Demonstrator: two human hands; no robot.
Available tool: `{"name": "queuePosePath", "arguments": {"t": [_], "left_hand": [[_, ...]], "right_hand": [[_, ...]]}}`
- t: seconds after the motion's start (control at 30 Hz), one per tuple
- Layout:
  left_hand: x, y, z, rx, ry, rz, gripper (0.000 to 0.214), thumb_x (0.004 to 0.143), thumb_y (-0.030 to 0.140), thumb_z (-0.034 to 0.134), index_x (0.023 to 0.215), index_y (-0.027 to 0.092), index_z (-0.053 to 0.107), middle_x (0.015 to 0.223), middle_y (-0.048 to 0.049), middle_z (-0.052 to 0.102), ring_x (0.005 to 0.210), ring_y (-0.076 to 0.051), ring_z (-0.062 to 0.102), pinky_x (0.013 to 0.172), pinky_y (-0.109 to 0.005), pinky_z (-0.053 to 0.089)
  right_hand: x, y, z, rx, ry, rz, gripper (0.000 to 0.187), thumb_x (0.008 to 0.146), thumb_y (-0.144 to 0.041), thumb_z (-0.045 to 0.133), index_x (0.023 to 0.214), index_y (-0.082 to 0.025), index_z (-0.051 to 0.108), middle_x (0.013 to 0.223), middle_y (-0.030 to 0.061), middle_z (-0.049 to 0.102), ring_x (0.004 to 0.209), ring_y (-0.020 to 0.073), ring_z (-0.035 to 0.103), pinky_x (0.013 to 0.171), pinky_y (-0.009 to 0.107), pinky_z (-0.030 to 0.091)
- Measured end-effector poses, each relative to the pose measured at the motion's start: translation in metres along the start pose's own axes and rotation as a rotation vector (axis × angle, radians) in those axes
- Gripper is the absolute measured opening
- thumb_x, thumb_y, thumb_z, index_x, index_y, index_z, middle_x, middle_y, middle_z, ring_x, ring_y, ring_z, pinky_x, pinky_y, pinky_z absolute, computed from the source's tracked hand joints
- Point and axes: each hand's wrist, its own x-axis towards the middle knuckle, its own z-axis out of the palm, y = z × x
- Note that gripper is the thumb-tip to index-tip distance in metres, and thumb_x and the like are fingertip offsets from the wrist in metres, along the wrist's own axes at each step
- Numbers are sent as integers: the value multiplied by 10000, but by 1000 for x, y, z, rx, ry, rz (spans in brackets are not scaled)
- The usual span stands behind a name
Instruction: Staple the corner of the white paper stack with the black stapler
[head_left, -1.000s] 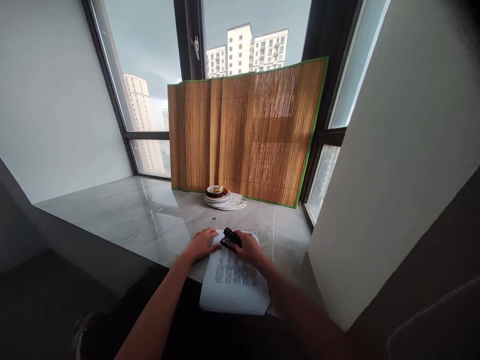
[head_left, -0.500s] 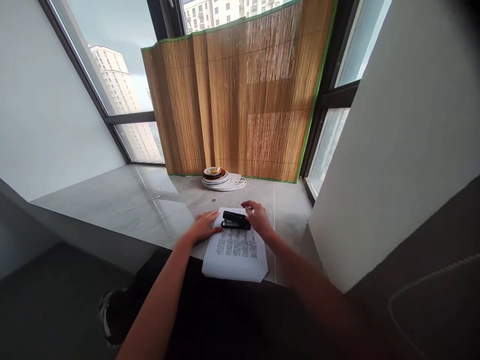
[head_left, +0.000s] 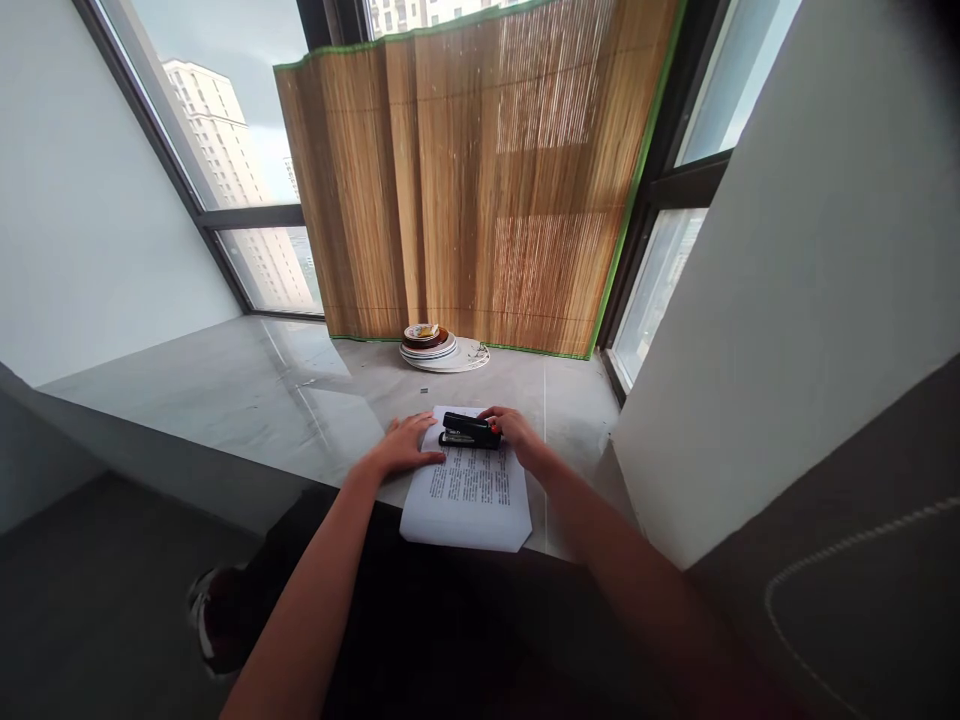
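Observation:
A black stapler (head_left: 466,432) lies crosswise on the upper part of a printed sheet of paper (head_left: 466,522), its jaw end toward the left. My right hand (head_left: 514,432) has its fingers closed round the stapler's right end. Beside the stapler's left end, my left hand (head_left: 405,445) lies flat over the paper's left edge, fingers apart and the thumb reaching onto the page. The paper's near edge reaches the front edge of the ledge. Whether more sheets lie beneath the top one I cannot tell.
A stack of plates (head_left: 435,352) stands at the back of the pale tiled ledge (head_left: 300,400), with a small dark piece (head_left: 424,390) in front of it. A bamboo mat (head_left: 465,190) hangs against the window behind. A white wall (head_left: 750,300) rises on the right.
My right hand's raised fingers have come down and closed on the stapler's right end. My left hand stays flat on the paper. The whole view has shifted slightly.

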Motion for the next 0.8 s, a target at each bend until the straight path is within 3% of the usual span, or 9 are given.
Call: {"name": "queuePosePath", "arguments": {"t": [0.2, 0.3, 0.37, 0.43, 0.53, 0.63, 0.73, 0.8], "left_hand": [[0, 1, 0, -10, 31, -29, 938, 722, 613, 823, 1503, 211, 493, 1559, -176, 505, 1451, -378, 451, 1239, -521, 218], [-1, 3, 0, -24, 55, -30, 935, 699, 578, 851, 1484, 207, 502, 1506, -170, 557, 1399, -378, 506, 1211, -496, 273], [-1, 2, 0, -28, 65, -26, 913, 693, 556, 863, 1465, 214, 516, 1495, -165, 567, 1389, -373, 514, 1206, -484, 282], [0, -1, 1, -27, 58, -33, 905, 690, 533, 874, 1460, 218, 517, 1505, -165, 557, 1395, -373, 506, 1212, -488, 270], [5, -3, 2, -62, 59, -50, 896, 672, 532, 888, 1432, 219, 534, 1503, -164, 559, 1400, -379, 499, 1217, -500, 274], [13, -3, 0, -261, 228, -54, 752, 809, 642, 744, 1378, 186, 560, 1490, -176, 566, 1425, -347, 485, 1213, -472, 317], [20, -2, -5, -657, 451, -154, 588, 999, 641, 465, 1336, 169, 558, 1499, -186, 552, 1401, -297, 531, 1157, -443, 417], [20, -2, -8, -943, 449, -273, 507, 1050, 565, 396, 1300, 155, 559, 1472, -203, 570, 1319, -283, 610, 1107, -446, 482]], "right_hand": [[2, 0, 1, -109, 38, 72, 503, 674, -180, 448, 1107, -179, 705, 768, 19, 647, 727, 184, 588, 607, 250, 414], [-1, -3, 5, -233, 178, 15, 418, 761, -166, 428, 1068, -183, 710, 983, 76, 697, 930, 226, 621, 800, 330, 489], [-4, -6, 8, -337, 260, -103, 362, 849, -186, 425, 1067, -196, 714, 1152, 90, 688, 1101, 248, 584, 981, 382, 453], [-7, -8, 13, -451, 236, -219, 276, 914, -273, 509, 1082, -213, 720, 1197, 78, 690, 1166, 261, 555, 1051, 388, 410], [-11, -10, 19, -546, 64, -292, 223, 846, -336, 724, 1033, -214, 735, 1027, 57, 735, 1000, 247, 625, 909, 322, 456], [-15, -10, 23, -591, 58, -314, 155, 808, -286, 780, 937, -209, 739, 865, 40, 723, 824, 216, 636, 775, 287, 446], [-21, -13, 24, -608, 203, -430, 138, 851, -261, 748, 978, -209, 739, 916, 59, 713, 916, 236, 612, 820, 304, 450], [-26, -17, 25, -615, 247, -576, 159, 896, -211, 689, 1048, -206, 734, 984, 71, 707, 987, 242, 576, 874, 322, 449]]}}
